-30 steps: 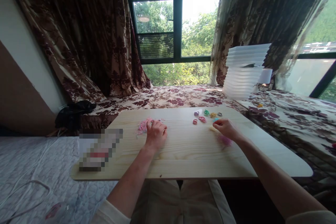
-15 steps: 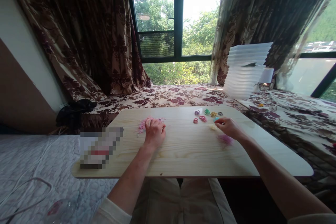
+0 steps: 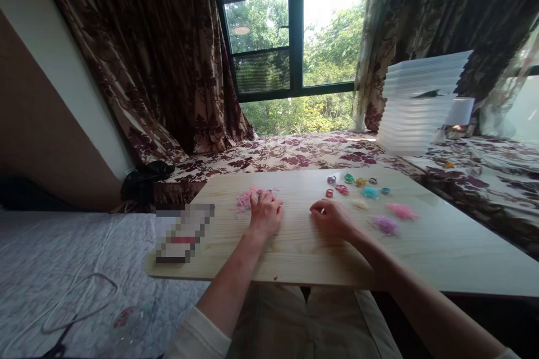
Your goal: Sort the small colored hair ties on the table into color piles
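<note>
My left hand (image 3: 265,216) lies on the tabletop with its fingers spread, the tips touching a loose tangle of pink and lilac elastic bands (image 3: 246,200). My right hand (image 3: 332,219) hovers over the middle of the table, fingers curled and thumb bent in toward them; nothing shows between the tips. Beyond it are small sorted heaps: turquoise bands (image 3: 370,193), cream bands (image 3: 360,203), purple bands (image 3: 385,225) and pink bands (image 3: 402,211). Farther back sit little clusters of green bands (image 3: 349,178), yellow bands (image 3: 361,182) and red bands (image 3: 329,193).
The pale wooden table (image 3: 295,261) stands across my lap. A blurred-out flat object (image 3: 185,235) lies at its left end. Behind is a flowered window ledge (image 3: 295,151) with a tall white stack (image 3: 416,106). A white cable (image 3: 101,277) runs over the quilted bed at left.
My right hand has moved left from the turquoise heap to mid-table, uncovering turquoise and pink bands. My left hand stays by the pink tangle. The view has turned slightly left.
</note>
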The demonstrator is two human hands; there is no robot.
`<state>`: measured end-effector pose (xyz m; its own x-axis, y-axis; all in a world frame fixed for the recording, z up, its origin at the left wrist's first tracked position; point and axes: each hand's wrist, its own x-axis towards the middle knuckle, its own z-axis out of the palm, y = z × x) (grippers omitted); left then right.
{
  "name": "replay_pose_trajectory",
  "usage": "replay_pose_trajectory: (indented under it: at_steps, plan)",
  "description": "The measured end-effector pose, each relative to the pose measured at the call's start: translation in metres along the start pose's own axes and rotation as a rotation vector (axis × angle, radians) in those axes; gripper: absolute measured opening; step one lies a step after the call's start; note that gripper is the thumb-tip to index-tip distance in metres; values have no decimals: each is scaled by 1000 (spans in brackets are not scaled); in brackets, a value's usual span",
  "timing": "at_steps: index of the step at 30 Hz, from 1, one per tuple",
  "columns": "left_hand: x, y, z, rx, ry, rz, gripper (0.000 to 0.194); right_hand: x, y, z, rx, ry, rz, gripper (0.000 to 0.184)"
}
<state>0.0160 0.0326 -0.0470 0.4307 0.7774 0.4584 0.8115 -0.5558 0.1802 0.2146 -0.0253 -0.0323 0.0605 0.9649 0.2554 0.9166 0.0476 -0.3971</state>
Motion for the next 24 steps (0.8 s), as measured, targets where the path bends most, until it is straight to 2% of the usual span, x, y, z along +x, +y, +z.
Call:
replay_pose_trajectory:
  at_steps: [6,11,16,19,24]
  plan:
    - [-1,10,0,18,-56,77,25,-7,-1,13,-79,61,-1,28]
    - [-5,6,-2,-144,-41,119,20,-12,-3,12,-108,69,-5,28]
    - [-4,3,0,-244,7,42,15,-12,-4,12,-112,53,-1,28]
    - [-4,7,1,-193,-22,9,9,-12,-4,13,-116,50,0,29]
    - [-2,11,0,-135,-83,25,11,-12,-4,12,-122,40,-2,28]
